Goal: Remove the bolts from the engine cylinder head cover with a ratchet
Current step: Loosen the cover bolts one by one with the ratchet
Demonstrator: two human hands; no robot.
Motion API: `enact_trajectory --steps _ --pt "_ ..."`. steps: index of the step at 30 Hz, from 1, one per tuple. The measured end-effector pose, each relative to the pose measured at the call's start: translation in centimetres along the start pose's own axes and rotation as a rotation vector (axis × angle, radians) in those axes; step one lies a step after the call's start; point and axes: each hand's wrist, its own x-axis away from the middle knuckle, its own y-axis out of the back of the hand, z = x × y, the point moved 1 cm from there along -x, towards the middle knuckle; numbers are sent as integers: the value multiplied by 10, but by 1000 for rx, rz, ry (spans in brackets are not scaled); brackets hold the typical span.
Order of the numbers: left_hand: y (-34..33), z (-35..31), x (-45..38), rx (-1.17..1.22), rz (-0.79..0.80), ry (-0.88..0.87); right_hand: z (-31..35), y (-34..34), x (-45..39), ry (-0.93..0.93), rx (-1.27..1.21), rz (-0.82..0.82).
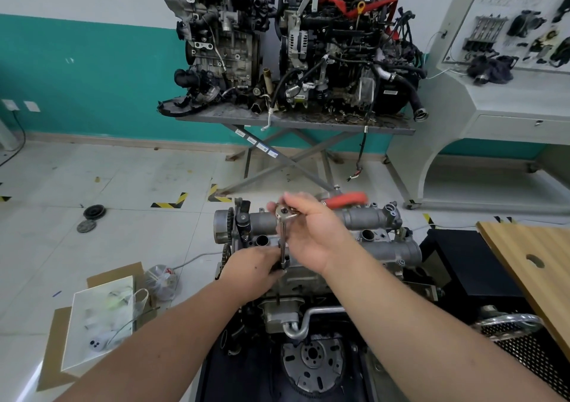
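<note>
The right hand (pixel 311 232) grips the ratchet (pixel 285 216) at its head, red handle pointing to 2 o'clock; the left hand (pixel 259 265) pinches the extension's lower end on the cylinder head cover (pixel 382 241), which lies just below centre.

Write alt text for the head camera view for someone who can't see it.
A person's right hand grips the head of a ratchet standing on an extension over a grey engine, while the left hand holds the socket end down at the cover. Two more engines sit on a stand behind.
</note>
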Motion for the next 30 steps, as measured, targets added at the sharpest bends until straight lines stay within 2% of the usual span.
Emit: enact_trajectory --steps 2,3,6,10,12,14,17,19,24,30 --pt "-2 1 -1 -8 5 2 -8 5 -5 138 -21 -45" --pt "-2 1 -1 -12 4 5 -12 7 -8 214 67 -56" --pt "-3 4 0 14 -18 -3 -24 12 -10 515 579 -63" --pt "-2 0 1 -6 -22 -6 -27 24 -16 1294 1314 -63" --pt "-3 2 2 1 -68 -14 -27 23 -17 1482 1593 -73" --pt "4 -1 1 4 -148 -133 -24 18 -13 1476 1775 -106" --pt "22 -18 -1 -8 -360 -325 -20 14 -7 1302 1946 -91" --pt "25 -26 -2 -104 -449 -360 -16 13 -3 1168 1984 -45" --pt "16 -17 -2 -124 -270 -227 -7 12 -1 980 1988 52" --pt "10 -8 0 -28 -197 -171 1 14 -3 953 1970 196"
